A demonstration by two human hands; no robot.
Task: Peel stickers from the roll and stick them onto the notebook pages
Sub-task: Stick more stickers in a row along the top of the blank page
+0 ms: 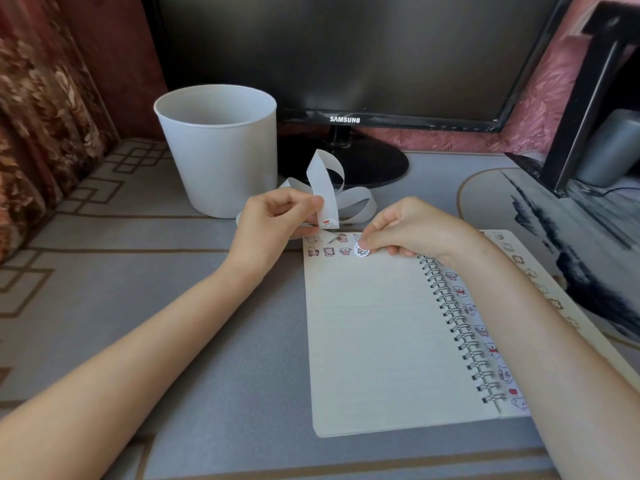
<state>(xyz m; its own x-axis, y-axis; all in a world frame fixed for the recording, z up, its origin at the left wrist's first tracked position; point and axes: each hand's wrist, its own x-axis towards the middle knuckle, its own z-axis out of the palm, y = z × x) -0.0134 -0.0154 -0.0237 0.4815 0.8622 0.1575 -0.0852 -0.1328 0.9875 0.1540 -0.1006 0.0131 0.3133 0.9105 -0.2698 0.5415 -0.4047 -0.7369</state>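
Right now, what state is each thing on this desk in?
notebook, open and flat on the desk.
sticker strip, looped, pinched by the left hand.
round sticker, near the notebook's top edge, pinched by the right hand.
monitor, screen dark.
white bucket, upright, no lid.

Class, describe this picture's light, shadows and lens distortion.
Head view: soft, even light, faint shadows; the wide-angle lens bends the black Samsung monitor and stretches the left forearm toward the corner; small cartoon stickers on the white spiral-bound notebook look sharp.
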